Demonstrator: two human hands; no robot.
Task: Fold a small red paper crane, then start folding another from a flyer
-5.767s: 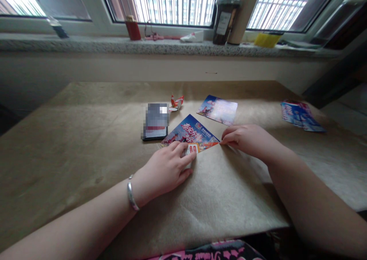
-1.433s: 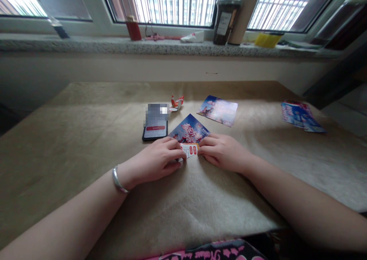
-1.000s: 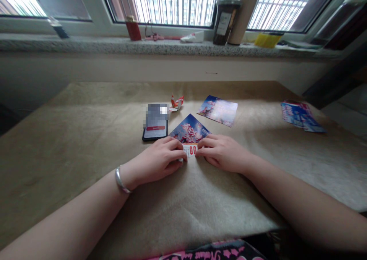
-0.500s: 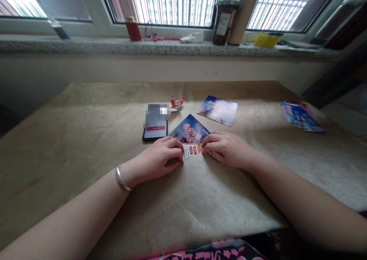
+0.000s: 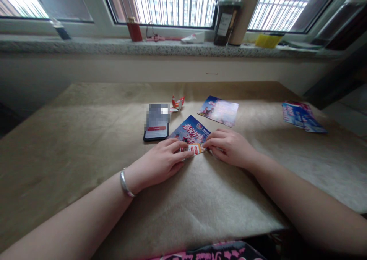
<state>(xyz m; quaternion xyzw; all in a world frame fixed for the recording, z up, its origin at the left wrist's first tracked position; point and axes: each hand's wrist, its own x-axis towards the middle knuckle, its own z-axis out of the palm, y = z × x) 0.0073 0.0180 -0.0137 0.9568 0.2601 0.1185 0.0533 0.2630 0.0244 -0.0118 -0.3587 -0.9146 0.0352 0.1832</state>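
Note:
A folded blue leaflet (image 5: pixel 191 131) with red and white print lies in the middle of the beige felt-covered table (image 5: pixel 86 138). My left hand (image 5: pixel 160 162), with a silver bangle on its wrist, presses its fingertips on the leaflet's near left edge. My right hand (image 5: pixel 231 147) pinches the leaflet's near right corner, fingers curled. A black phone (image 5: pixel 156 123) lies just left of the leaflet, face up.
A small folded red-and-white paper figure (image 5: pixel 177 103) sits behind the phone. A second blue leaflet (image 5: pixel 219 110) lies behind my right hand, and a stack of leaflets (image 5: pixel 301 117) is at the far right. The stone windowsill (image 5: pixel 160 46) holds a red cup, a dark jar and a yellow item.
Over the last seconds my right hand slid left along the leaflet's near edge toward my left hand, then eased back right. The leaflet's near edge now shows folded. The view shifted slightly.

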